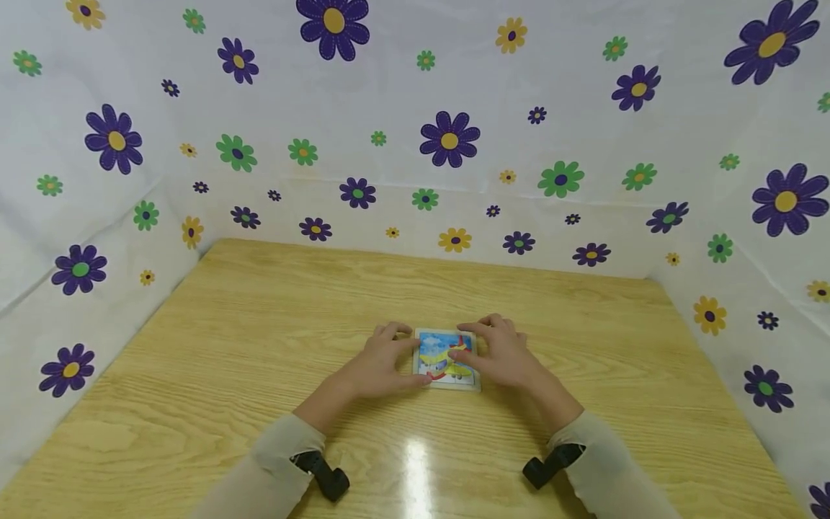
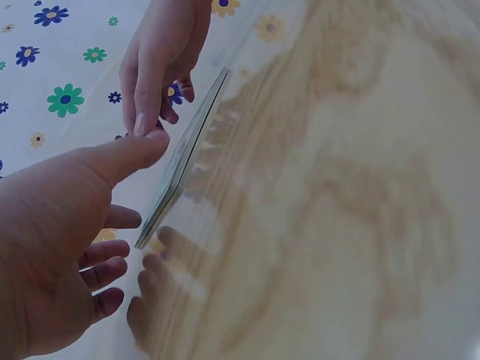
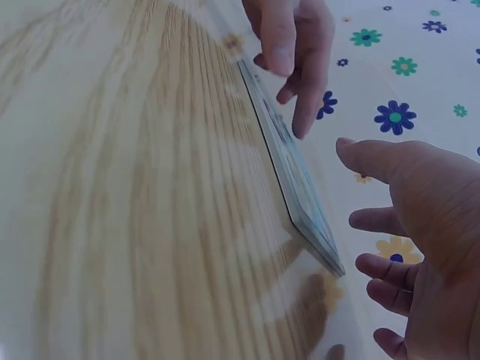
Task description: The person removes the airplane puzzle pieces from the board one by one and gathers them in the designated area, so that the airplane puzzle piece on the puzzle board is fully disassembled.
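A small square picture board (image 1: 436, 355) lies flat on the wooden table, showing a yellow and red airplane against a blue sky, with a pale border. My left hand (image 1: 382, 365) is at its left side, thumb near the lower edge and fingers loosely bent. My right hand (image 1: 504, 355) is at the right side, its thumb over the picture and its fingers by the far corner. In the right wrist view, a gap shows between my right hand (image 3: 427, 232) and the thin board edge (image 3: 300, 191). Neither hand grips the board.
The wooden table (image 1: 279, 303) is bordered on three sides by a white cloth (image 1: 389, 86) printed with purple, green and yellow flowers. Black wrist devices (image 1: 324, 477) sit at both sleeves. A bright light reflection falls on the tabletop in front of the board.
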A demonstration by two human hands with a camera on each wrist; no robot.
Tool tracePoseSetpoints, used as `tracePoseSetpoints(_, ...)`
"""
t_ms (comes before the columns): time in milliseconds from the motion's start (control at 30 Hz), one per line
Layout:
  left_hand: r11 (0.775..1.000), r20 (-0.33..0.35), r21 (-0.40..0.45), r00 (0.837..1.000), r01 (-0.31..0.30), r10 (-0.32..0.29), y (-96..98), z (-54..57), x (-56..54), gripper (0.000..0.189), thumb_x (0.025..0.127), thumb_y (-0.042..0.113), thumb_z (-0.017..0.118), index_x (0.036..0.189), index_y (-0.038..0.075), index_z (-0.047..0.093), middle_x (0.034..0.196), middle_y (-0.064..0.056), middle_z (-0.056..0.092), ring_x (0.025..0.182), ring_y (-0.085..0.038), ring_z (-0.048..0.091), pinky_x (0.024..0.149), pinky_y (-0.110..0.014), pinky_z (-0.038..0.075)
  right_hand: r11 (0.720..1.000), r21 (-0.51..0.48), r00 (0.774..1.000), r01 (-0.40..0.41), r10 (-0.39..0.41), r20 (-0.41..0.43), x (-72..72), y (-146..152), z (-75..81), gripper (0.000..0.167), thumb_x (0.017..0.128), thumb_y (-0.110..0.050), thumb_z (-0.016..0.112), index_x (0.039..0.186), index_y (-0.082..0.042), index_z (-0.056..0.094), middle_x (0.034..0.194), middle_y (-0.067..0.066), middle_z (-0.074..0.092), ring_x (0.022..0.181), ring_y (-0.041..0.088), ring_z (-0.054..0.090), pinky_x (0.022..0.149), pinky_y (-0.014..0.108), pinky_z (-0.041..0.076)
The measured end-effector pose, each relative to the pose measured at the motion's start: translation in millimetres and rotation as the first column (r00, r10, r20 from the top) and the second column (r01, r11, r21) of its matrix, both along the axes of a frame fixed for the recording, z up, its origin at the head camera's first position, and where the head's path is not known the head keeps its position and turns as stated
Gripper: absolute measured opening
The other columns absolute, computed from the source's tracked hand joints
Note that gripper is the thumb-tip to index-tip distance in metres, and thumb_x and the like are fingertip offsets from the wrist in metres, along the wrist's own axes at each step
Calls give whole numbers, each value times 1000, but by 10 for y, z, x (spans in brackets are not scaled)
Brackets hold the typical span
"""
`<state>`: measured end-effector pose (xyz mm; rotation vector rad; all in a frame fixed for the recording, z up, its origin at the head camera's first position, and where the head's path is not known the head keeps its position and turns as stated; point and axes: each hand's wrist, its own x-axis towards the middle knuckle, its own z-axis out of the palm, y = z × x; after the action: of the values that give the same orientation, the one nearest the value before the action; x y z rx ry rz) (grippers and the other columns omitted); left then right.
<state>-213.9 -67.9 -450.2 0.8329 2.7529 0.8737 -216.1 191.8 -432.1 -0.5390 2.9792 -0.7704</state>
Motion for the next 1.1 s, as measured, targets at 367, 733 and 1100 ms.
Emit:
tracePoseSetpoints(367, 982, 75, 165, 994, -94, 82, 107, -56, -12, 67, 87, 34, 79, 136, -7, 57, 142, -16, 47, 117, -27, 55, 98, -43, 51, 997, -58, 996, -46, 50, 69, -145, -295, -1, 48, 90, -45, 72, 128, -16, 69, 92, 1, 59, 88, 19, 51, 80, 50, 28)
tracePoseSetpoints(733, 914, 186, 352, 972, -201, 142, 136, -108, 19, 49, 84, 16, 81, 122, -11, 65, 134, -18, 53, 94, -16, 55, 75, -20, 49, 995, -63, 991, -82, 88, 104, -213, -454, -34, 40, 92, -36, 72, 123, -11, 71, 100, 5, 64, 86, 17, 56, 77, 37, 43)
tracePoseSetpoints(1100, 881, 203, 413, 967, -230, 157, 121, -198, -35, 42, 84, 15, 82, 118, -7, 69, 127, -14, 57, 87, -13, 60, 75, -19, 54, 984, -103, 983, -144, 154, 103, -223, -503, -36, 38, 92, -26, 74, 122, -3, 69, 95, 4, 64, 82, 15, 55, 72, 30, 49)
